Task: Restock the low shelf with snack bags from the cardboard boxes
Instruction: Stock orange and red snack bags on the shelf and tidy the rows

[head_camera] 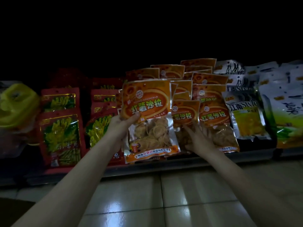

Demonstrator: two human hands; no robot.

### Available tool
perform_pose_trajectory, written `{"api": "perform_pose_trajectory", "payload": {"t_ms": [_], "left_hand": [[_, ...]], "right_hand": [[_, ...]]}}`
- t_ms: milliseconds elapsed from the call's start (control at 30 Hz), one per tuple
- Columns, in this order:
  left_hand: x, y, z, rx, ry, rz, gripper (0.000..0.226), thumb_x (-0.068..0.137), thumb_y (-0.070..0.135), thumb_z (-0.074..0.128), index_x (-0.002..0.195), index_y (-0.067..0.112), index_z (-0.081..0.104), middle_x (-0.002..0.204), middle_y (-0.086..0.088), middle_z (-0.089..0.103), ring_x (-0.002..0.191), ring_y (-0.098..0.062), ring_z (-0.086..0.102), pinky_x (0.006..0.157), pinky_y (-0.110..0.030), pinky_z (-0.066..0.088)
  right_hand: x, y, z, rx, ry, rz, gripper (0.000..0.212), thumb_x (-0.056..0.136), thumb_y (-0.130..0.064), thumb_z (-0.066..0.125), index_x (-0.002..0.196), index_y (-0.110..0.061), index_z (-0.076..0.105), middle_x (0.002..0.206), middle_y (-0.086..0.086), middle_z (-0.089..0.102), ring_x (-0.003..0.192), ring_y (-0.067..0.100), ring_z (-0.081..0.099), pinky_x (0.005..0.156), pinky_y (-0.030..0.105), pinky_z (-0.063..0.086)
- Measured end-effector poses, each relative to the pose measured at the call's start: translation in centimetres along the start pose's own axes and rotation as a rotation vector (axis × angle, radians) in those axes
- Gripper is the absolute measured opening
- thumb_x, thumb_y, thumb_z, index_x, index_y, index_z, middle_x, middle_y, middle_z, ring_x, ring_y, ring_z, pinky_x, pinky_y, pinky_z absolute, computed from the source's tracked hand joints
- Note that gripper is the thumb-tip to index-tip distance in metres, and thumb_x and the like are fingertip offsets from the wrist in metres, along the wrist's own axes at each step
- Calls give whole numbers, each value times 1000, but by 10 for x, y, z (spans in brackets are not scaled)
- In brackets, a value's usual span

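My left hand (123, 122) grips an orange snack bag (147, 118) by its left edge, thumb on the front, holding it upright over the front of the low shelf (180, 159). My right hand (197, 139) lies with spread fingers on the lower part of a second orange bag (185, 115) that leans in the stack just to the right. More orange bags (213, 115) stand behind and beside it. No cardboard box is in view.
Red bags with yellow-green snacks (60, 128) fill the shelf to the left, with a yellow-green packet (16, 105) at the far left. White bags (246, 115) and more white-green bags (285, 112) lie to the right. A tiled floor (164, 202) runs in front of the shelf.
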State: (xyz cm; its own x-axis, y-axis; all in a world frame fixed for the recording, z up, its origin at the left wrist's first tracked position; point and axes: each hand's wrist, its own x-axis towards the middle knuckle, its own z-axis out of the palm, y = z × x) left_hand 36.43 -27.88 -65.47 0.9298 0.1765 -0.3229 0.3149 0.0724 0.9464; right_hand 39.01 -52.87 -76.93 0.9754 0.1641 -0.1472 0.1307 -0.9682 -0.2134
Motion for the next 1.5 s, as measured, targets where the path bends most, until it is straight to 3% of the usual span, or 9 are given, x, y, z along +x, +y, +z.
{"api": "perform_pose_trajectory", "payload": {"t_ms": [100, 267, 333, 433, 633, 733, 933, 1233, 1500], "left_hand": [[2, -5, 9, -8, 5, -2, 7, 84, 17, 67, 90, 12, 65, 92, -6, 70, 84, -21, 67, 82, -37, 52], [10, -9, 37, -111, -71, -15, 16, 84, 19, 66, 100, 15, 65, 80, 4, 73, 72, -10, 70, 60, -20, 55], [13, -9, 54, -130, -117, -30, 15, 84, 19, 67, 98, 14, 66, 88, -2, 74, 82, -17, 71, 73, -27, 56], [20, -10, 83, -140, -175, -50, 13, 85, 16, 66, 96, 10, 65, 95, -9, 71, 85, -23, 69, 82, -35, 54], [45, -19, 123, 59, -135, -16, 29, 85, 13, 67, 111, 1, 62, 101, -10, 68, 87, -23, 66, 76, -26, 54], [54, -35, 113, 491, 4, 127, 50, 86, 12, 65, 132, 10, 46, 126, -10, 59, 114, -28, 57, 95, -36, 47], [1, -87, 91, 778, -102, 487, 89, 88, 15, 61, 150, 21, -3, 155, -3, 20, 133, -19, 37, 104, -30, 35], [4, -103, 60, 1128, -33, 522, 97, 87, 32, 62, 141, 23, -19, 154, 0, 23, 135, -26, 21, 113, -39, 20], [-1, -108, 61, 1063, -163, 661, 96, 86, 35, 64, 143, 34, -13, 157, -6, -12, 144, -28, 2, 112, -42, 23]], "right_hand": [[-14, 11, -17, 486, 94, 27, 47, 87, -28, 62, 132, -20, 49, 146, 6, 35, 135, 28, 33, 106, 37, 32], [-35, -6, -68, 1470, -152, 136, 45, 79, -54, 41, 120, -39, 46, 108, -16, 61, 102, 3, 57, 85, 23, 47], [-34, -10, -78, 1480, -176, 97, 22, 87, -44, 42, 109, -45, 44, 93, -26, 60, 93, -6, 56, 82, 16, 47], [-32, -3, -82, 1369, -111, 107, 52, 73, -40, 60, 122, -46, 42, 115, -15, 55, 111, 8, 49, 96, 31, 40], [-20, 16, -72, 1108, 197, 226, 59, 77, -20, 74, 127, -26, 42, 107, -4, 58, 85, 5, 53, 58, 8, 42], [-18, 15, -43, 901, 125, 287, 74, 78, -27, 74, 139, -17, 33, 133, 8, 47, 111, 20, 52, 80, 12, 41], [-20, 19, -10, 525, 44, 213, 98, 75, -67, 57, 148, -34, 1, 157, 3, 5, 143, 38, 5, 114, 58, 10], [-29, -11, 2, 671, 4, 214, 99, 66, -49, 78, 146, -20, 26, 154, 1, 12, 142, 26, 18, 114, 46, 25], [-15, -17, 4, 869, 158, 338, 80, 72, -34, 78, 139, -13, 39, 151, 2, 16, 140, 22, 22, 110, 31, 26]]}}
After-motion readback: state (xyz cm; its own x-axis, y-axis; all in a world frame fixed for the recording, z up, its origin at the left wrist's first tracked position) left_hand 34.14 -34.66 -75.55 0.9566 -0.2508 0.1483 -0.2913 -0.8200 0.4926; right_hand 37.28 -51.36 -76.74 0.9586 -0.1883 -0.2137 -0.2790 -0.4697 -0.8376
